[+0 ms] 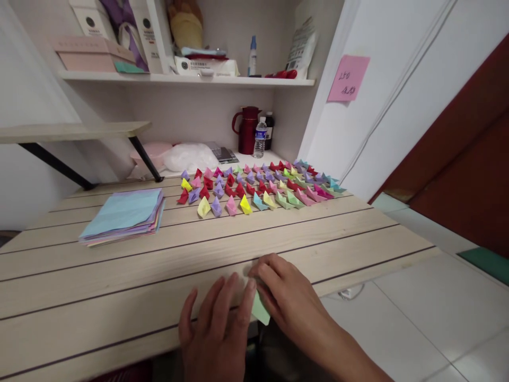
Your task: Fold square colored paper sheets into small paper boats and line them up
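Note:
At the near edge of the wooden table (119, 265), my left hand (217, 329) lies flat, fingers stretched out, pressing down on a small light green paper piece (260, 310). My right hand (284, 294) rests beside it, fingers curled and pinching the same paper at its top edge. Most of the paper is hidden under both hands. Further back lie rows of several small folded paper boats (258, 185) in many colours. A stack of pastel paper sheets (123, 215) sits at the left.
A raised shelf board (71, 130) on black brackets stands at the back left. Behind the table are a red jug (247, 129), a water bottle (260, 138) and a pink bowl (153, 154). A pink note (348, 78) sticks to the wall. White floor tiles lie right.

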Available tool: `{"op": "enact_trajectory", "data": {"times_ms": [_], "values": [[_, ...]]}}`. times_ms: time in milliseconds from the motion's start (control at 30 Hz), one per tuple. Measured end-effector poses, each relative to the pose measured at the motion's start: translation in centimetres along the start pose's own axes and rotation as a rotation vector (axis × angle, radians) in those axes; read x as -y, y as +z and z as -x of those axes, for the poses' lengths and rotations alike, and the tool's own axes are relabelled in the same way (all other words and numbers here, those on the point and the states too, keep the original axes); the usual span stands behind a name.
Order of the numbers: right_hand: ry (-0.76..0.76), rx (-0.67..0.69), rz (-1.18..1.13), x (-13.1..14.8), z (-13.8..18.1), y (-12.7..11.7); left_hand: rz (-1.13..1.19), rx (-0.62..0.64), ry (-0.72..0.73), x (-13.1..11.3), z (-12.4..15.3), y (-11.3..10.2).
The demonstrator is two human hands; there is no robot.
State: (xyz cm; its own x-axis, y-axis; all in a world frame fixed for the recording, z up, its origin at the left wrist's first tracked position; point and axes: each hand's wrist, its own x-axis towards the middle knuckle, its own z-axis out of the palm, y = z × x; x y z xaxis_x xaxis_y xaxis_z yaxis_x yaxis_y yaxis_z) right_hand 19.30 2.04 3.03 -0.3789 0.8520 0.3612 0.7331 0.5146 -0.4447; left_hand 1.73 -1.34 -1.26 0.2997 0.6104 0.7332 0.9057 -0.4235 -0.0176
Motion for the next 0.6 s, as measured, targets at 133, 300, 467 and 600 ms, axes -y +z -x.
{"op": "enact_trajectory", "data": {"times_ms": [133,300,467,600], "values": [[-0.001,-0.008,-0.028,-0.5,0.1,0.2,-0.053,0.09,0.079,0.1,0.5,-0.1],[0.008,-0.231,0.123,-2.3,2.2,0.4,-0.094,0.126,0.1,0.0,0.6,-0.1],[-0.143,-0.25,0.236,-2.3,4.9,0.5,-0.107,0.139,0.1,-0.1,0.5,-0.1],[-0.286,-0.091,0.322,-1.9,6.1,2.1,-0.097,0.116,0.125,-0.2,0.8,0.1]]}}
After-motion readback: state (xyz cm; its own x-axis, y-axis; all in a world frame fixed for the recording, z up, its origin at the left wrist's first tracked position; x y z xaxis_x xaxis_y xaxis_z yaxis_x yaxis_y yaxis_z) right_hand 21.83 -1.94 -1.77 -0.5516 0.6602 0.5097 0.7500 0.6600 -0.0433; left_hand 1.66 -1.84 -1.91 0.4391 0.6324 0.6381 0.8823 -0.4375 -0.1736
